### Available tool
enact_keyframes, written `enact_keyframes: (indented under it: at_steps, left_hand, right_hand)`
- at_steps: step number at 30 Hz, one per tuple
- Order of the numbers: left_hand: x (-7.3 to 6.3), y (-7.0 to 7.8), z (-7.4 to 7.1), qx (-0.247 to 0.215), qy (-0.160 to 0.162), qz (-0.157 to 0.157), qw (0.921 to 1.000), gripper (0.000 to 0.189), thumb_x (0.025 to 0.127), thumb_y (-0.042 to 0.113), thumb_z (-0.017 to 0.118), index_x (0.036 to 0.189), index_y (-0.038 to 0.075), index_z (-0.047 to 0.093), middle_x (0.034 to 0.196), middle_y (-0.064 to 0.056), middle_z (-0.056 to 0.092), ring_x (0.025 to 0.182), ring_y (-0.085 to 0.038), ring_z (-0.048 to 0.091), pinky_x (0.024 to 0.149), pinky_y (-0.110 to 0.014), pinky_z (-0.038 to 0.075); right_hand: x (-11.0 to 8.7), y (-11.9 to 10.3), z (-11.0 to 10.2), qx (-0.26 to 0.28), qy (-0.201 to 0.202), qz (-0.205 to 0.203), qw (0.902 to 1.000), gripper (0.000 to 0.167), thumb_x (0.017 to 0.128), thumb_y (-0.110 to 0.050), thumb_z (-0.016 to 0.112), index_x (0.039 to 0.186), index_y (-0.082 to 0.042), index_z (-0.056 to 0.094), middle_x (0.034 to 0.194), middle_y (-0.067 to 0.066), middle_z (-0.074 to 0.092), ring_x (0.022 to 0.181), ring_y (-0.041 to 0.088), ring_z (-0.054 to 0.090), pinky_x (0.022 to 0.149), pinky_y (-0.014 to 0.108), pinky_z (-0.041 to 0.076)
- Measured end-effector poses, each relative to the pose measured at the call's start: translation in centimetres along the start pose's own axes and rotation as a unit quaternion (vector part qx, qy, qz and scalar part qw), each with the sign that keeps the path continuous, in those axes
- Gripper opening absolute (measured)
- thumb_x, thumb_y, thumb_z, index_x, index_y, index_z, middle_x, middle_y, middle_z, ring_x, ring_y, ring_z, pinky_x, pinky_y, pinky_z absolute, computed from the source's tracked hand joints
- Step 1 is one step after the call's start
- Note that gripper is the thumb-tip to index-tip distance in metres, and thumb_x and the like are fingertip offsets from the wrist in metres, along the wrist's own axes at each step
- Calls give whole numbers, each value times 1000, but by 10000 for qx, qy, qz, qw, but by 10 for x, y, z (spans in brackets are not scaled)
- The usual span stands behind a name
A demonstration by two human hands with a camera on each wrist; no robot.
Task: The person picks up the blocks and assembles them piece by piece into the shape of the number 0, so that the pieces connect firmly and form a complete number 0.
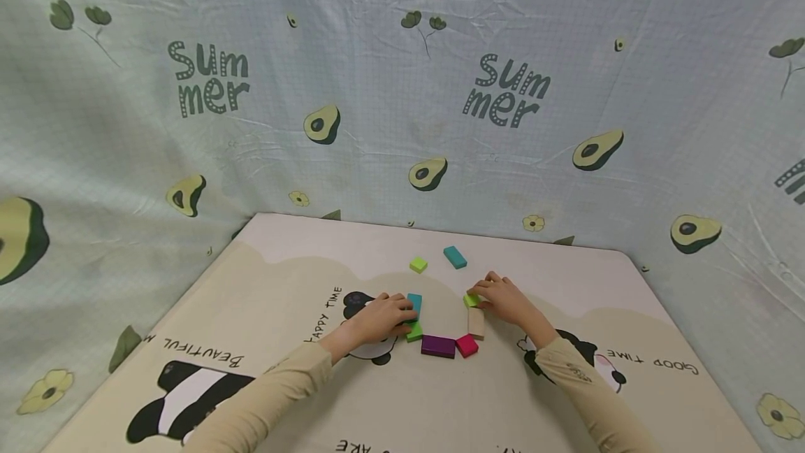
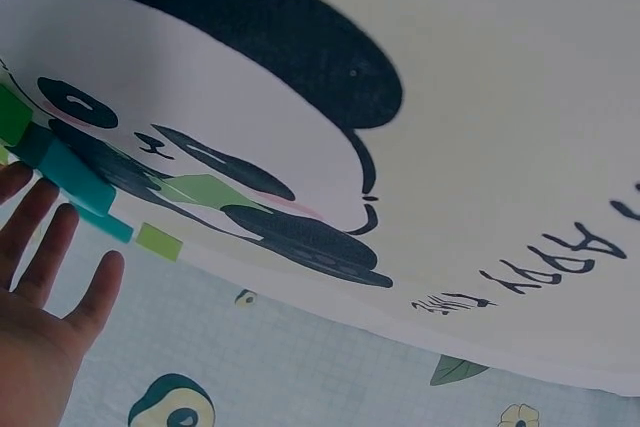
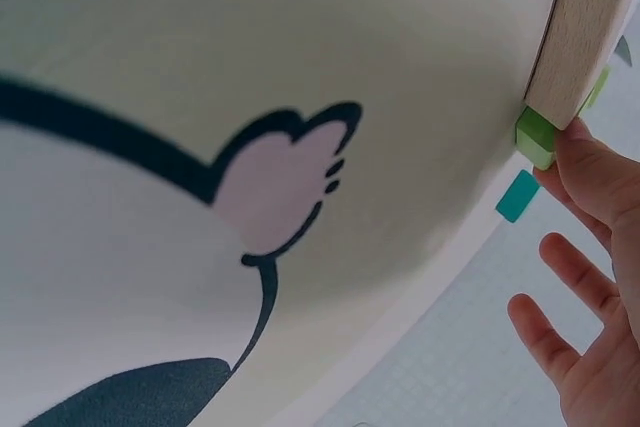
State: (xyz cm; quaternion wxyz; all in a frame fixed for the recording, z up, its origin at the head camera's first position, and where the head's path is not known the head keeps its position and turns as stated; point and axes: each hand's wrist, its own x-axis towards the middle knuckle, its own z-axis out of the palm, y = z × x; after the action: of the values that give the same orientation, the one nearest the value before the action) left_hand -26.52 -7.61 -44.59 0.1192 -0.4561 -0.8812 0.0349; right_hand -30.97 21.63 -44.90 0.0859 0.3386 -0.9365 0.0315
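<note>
In the head view, my left hand rests against the left side of a teal block and a green block just below it. The left wrist view shows its fingers fairly straight, fingertips right at the teal block. My right hand pinches a lime green block between thumb and index finger, at the far end of a plain wooden block. In the right wrist view, that lime block meets the wooden block's end, while the other fingers stay spread.
A purple block and a red block form the near side of a U-shaped row. Farther back lie a loose lime block and a teal block. A printed curtain hangs behind the panda-patterned table.
</note>
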Motion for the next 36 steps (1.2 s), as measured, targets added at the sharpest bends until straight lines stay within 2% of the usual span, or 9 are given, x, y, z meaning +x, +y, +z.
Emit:
enact_keyframes:
  at_steps: [21, 36]
  left_hand:
    - [1, 0, -1, -7, 49, 47, 10000, 28, 88, 35, 51, 108, 19, 61, 106, 4, 60, 96, -12, 52, 74, -29, 44]
    - [1, -1, -1, -31, 27, 48, 10000, 27, 89, 35, 51, 108, 19, 60, 105, 4, 60, 96, -12, 52, 74, -30, 44]
  right_hand:
    - [-9, 0, -5, -202, 311, -39, 9993, 31, 77, -23, 67, 107, -14, 64, 103, 2, 65, 91, 19, 47, 70, 35, 41]
    - [-16, -4, -7, -67, 291, -102, 9995, 33, 79, -28, 65, 108, -13, 63, 106, 2, 62, 96, 19, 46, 75, 38, 41]
